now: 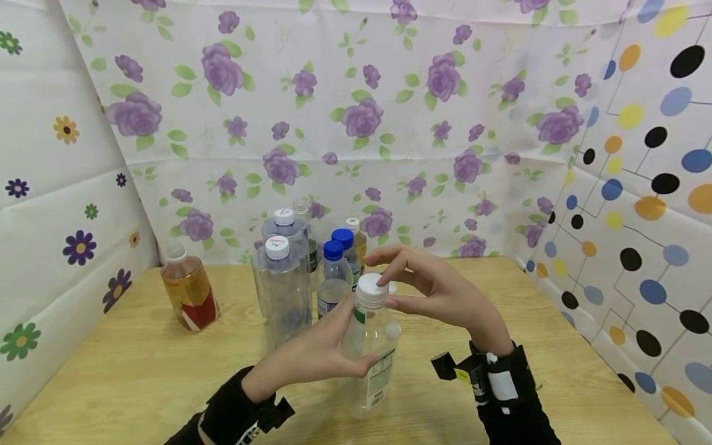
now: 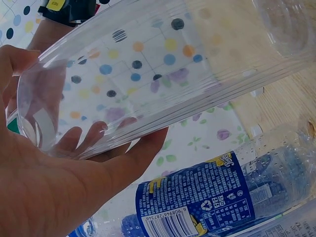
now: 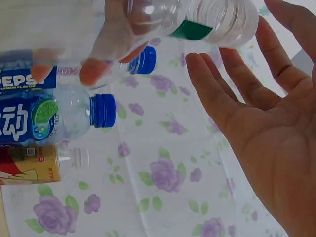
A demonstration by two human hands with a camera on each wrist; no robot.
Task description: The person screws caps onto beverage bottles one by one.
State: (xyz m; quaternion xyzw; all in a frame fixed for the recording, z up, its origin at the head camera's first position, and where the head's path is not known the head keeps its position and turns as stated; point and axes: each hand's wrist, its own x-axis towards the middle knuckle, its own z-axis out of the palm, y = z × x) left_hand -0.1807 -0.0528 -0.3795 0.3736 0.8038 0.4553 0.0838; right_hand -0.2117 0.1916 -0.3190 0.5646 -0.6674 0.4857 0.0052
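A clear plastic bottle [image 1: 369,352] with a white cap [image 1: 371,290] and a green band under the cap stands tilted above the wooden table [image 1: 556,358]. My left hand [image 1: 328,355] grips its body from the left, thumb across the front. The left wrist view shows the bottle's clear wall [image 2: 163,64] lying across my left palm [image 2: 59,182]. My right hand [image 1: 414,284] hovers at the cap with relaxed fingers spread around it. In the right wrist view that hand [image 3: 266,113] is open, and the capped end [image 3: 237,22] sits just off its fingertips.
Behind the held bottle stands a cluster: two tall clear bottles with white caps [image 1: 280,284], two blue-capped bottles [image 1: 335,272] and a yellowish one behind. An amber bottle with a red label [image 1: 189,293] stands at the left. Patterned cloth walls enclose the table on three sides.
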